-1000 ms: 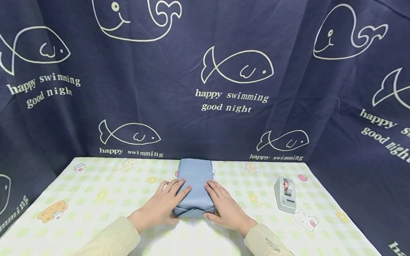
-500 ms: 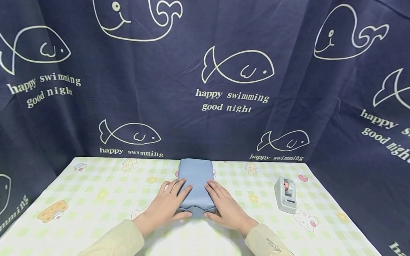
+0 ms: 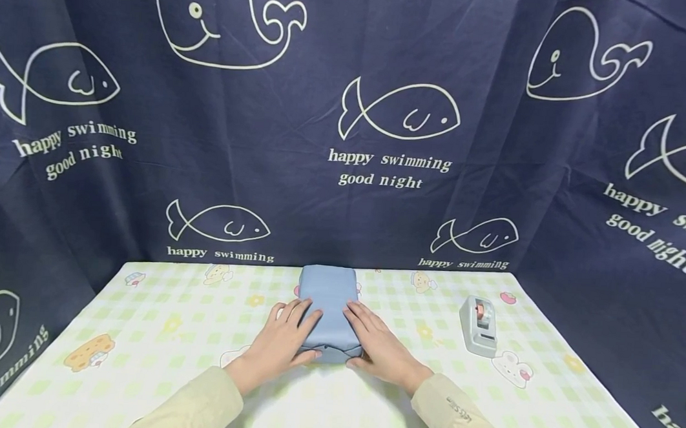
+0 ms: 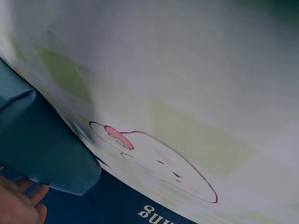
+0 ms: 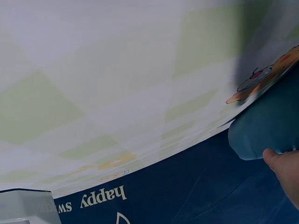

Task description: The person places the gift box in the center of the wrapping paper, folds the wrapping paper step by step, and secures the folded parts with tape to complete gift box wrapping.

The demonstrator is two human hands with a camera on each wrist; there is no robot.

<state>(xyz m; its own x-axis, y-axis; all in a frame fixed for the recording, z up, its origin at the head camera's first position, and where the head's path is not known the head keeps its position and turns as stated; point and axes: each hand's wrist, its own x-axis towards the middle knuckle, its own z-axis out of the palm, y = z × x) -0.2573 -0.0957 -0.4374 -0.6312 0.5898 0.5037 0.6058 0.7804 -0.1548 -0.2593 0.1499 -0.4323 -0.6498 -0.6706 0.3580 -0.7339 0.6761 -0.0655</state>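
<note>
A box-shaped parcel wrapped in smooth blue-grey paper (image 3: 327, 310) lies lengthwise on the table, its creased, folded end facing me. My left hand (image 3: 275, 343) holds its left side, fingers over the top edge and thumb at the near end. On the opposite side, my right hand (image 3: 385, 352) grips it in much the same way, thumb by the near right corner. In the left wrist view the parcel (image 4: 51, 140) shows a folded corner above some fingertips (image 4: 37, 193). The right wrist view catches the parcel's rounded edge (image 5: 266, 126) beside one fingertip (image 5: 271, 156).
A pale grey tape dispenser (image 3: 478, 328) with a reddish core stands to the right. The table wears a green-and-white checked cloth (image 3: 155, 359) with cartoon prints. A dark blue curtain (image 3: 297, 192) with fish drawings hangs right behind the table's far edge.
My left thumb has moved right onto the parcel's near end, where the folded paper has shifted. The right hand stays nearly still, and the parcel keeps its place.
</note>
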